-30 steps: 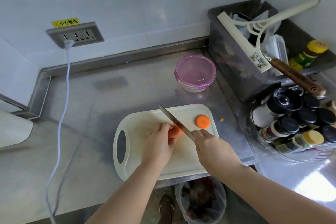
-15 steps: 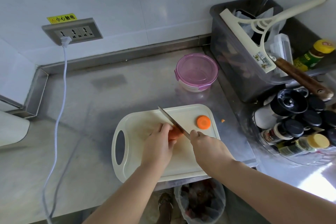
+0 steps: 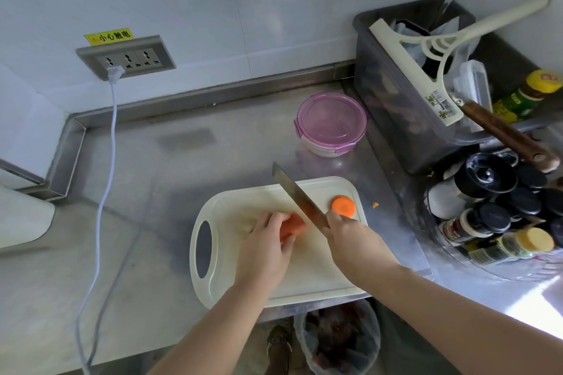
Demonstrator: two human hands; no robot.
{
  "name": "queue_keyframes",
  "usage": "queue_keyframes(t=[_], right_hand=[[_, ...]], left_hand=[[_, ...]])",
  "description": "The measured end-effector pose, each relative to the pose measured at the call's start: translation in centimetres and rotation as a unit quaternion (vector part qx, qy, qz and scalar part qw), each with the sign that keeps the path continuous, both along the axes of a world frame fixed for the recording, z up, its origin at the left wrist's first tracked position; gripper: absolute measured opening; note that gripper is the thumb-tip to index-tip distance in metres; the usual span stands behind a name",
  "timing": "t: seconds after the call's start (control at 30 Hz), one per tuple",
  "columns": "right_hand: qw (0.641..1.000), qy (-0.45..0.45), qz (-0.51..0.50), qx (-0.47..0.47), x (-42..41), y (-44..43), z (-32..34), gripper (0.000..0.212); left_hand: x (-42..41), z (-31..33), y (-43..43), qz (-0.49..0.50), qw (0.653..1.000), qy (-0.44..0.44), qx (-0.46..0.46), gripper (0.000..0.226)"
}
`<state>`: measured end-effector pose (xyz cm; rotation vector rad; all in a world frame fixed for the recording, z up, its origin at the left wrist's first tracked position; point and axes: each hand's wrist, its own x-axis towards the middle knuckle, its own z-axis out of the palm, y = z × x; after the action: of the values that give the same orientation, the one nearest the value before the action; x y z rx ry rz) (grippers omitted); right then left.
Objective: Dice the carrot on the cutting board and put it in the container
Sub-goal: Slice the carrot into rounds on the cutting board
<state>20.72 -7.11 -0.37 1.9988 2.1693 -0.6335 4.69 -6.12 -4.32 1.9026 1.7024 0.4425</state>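
Note:
A cream cutting board (image 3: 316, 280) with a handle hole lies at the steel counter's front edge. My left hand (image 3: 268, 246) grips an orange carrot piece (image 3: 291, 226) on the board. My right hand (image 3: 353, 240) holds a knife (image 3: 300, 196) by its hidden handle; the blade slants up and left, just right of the carrot piece. A round carrot slice (image 3: 343, 206) lies near the board's far right corner. The round container (image 3: 330, 123), closed by a pink lid, stands behind the board.
A small carrot scrap (image 3: 375, 205) lies on the counter right of the board. A grey bin (image 3: 405, 119) with a squeegee and a rack of spice jars (image 3: 499, 216) crowd the right side. A white cord (image 3: 105, 179) hangs from the wall socket. A lined waste bin (image 3: 338, 341) stands below the counter.
The knife blade has lifted off the carrot piece and now sits just right of it. My left hand still holds the carrot in the same spot.

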Motion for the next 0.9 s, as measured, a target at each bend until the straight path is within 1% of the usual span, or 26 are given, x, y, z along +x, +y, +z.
queue_keyframes(t=[0.1, 0.23, 0.73, 0.9], right_hand=[[1.0, -0.006, 0.01, 0.026, -0.3, -1.0, 0.5, 0.018], [0.999, -0.026, 0.017, 0.004, -0.3, -1.5, 1.1, 0.02], [0.999, -0.045, 0.02, -0.018, -0.8, -1.7, 1.7, 0.027], [0.999, -0.038, 0.012, -0.032, -1.0, -1.4, 1.2, 0.029]], left_hand=[[0.0, 0.1, 0.0, 0.011, 1.0, -0.006, -0.015, 0.026], [0.1, 0.2, -0.1, 0.02, 1.0, -0.008, -0.015, 0.025], [0.4, 0.4, -0.1, 0.022, 1.0, 0.003, -0.006, 0.024], [0.4, 0.0, 0.0, 0.024, 1.0, -0.001, -0.009, 0.023]])
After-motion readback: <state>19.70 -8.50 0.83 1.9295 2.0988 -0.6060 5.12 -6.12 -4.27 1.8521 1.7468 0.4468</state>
